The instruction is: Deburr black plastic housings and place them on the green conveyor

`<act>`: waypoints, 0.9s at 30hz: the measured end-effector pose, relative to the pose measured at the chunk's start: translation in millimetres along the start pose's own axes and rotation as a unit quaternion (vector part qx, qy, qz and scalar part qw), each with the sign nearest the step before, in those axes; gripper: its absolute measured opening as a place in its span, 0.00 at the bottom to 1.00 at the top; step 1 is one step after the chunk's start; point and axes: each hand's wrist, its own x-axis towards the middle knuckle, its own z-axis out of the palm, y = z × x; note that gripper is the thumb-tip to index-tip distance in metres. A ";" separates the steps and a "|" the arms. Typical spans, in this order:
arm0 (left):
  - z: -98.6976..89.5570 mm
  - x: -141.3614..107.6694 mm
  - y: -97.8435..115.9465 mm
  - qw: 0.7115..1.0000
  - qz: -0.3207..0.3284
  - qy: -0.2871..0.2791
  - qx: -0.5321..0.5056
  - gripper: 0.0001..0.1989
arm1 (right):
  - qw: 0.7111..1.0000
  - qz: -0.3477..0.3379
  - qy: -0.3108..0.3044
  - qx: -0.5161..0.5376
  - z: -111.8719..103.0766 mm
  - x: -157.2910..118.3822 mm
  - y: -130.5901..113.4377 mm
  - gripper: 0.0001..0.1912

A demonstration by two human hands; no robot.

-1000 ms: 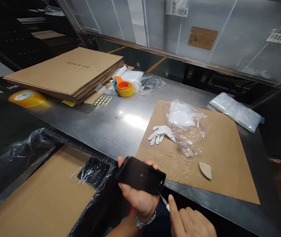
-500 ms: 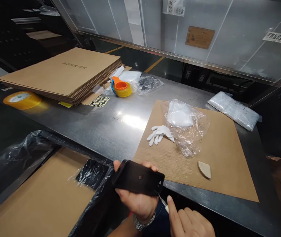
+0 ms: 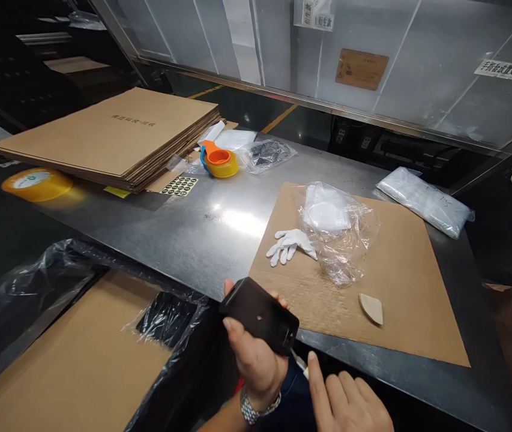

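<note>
My left hand (image 3: 258,363) is wrapped round a black phone-case-like shell (image 3: 260,315), tilted with its right end lower. A small round mark shows on its face, and cut-outs lie near the right end. My right hand (image 3: 346,402) grips a slim tool with a pale handle and thin metal tip (image 3: 299,361), its index finger stretched along it. The tip meets the shell's lower right corner; its exact contact is too small to make out. Beyond both hands, a cardboard sheet (image 3: 409,270) carries a white glove (image 3: 290,245) and a beige wedge-shaped pad (image 3: 371,308).
A clear plastic bag (image 3: 343,258) with white contents lies on the cardboard. Flattened cartons (image 3: 116,129) are stacked on the metal table (image 3: 192,234), near tape rolls (image 3: 223,165) and a sticker sheet (image 3: 180,185). A plastic-lined bin (image 3: 71,348) stands at lower left.
My left hand has turned the black shell clockwise, so its left end sits higher and its right end lower. The tool tip stays at the lower right corner.
</note>
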 end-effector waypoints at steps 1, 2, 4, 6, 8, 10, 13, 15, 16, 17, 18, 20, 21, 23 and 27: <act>-0.2 0.8 1.1 1.000 -0.019 0.004 0.002 0.25 | 1.000 0.010 0.000 0.005 0.3 0.3 1.9 0.17; -0.3 1.7 2.4 0.999 -0.038 0.006 0.002 0.25 | 1.000 0.021 0.004 0.014 0.8 0.6 3.9 0.16; 0.1 3.7 5.1 0.998 -0.069 0.006 0.002 0.24 | 0.998 0.041 0.024 0.041 1.9 0.9 8.1 0.14; 1.0 6.0 7.4 0.994 -0.110 0.006 0.002 0.23 | 0.994 0.063 0.030 0.081 2.6 0.3 12.2 0.13; 2.0 8.6 8.8 0.986 -0.169 0.010 0.000 0.22 | 0.987 0.090 0.002 0.131 2.6 -1.9 16.8 0.13; 2.8 11.4 9.4 0.973 -0.231 0.014 -0.004 0.21 | 0.977 0.106 -0.039 0.178 2.0 -5.9 22.1 0.14; 3.0 14.6 9.0 0.957 -0.289 0.013 -0.003 0.21 | 0.976 0.092 -0.067 0.186 0.2 -12.0 30.3 0.18; 2.7 15.2 8.6 0.952 -0.307 0.005 -0.001 0.21 | 0.983 0.070 -0.070 0.155 -1.8 -13.8 34.3 0.18; 2.5 15.0 8.5 0.950 -0.311 -0.001 -0.002 0.21 | 0.986 0.060 -0.070 0.138 -3.1 -13.9 35.6 0.18; 2.3 14.5 8.5 0.950 -0.312 -0.007 -0.003 0.21 | 0.989 0.053 -0.068 0.122 -4.4 -13.6 36.3 0.17; 2.1 13.8 8.5 0.950 -0.311 -0.013 -0.004 0.20 | 0.991 0.049 -0.065 0.108 -5.9 -13.2 36.6 0.16; 1.8 12.3 8.8 0.952 -0.306 -0.025 -0.004 0.19 | 0.993 0.043 -0.061 0.088 -8.4 -12.3 36.4 0.15; 1.8 11.6 9.0 0.952 -0.303 -0.030 -0.002 0.19 | 0.994 0.040 -0.061 0.083 -9.4 -12.2 36.2 0.15; 1.8 10.5 9.5 0.954 -0.299 -0.037 0.003 0.19 | 0.994 0.037 -0.068 0.077 -10.7 -12.3 35.9 0.16; 2.1 9.4 10.2 0.957 -0.287 -0.043 0.013 0.19 | 0.994 0.042 -0.072 0.072 -10.8 -12.4 35.8 0.15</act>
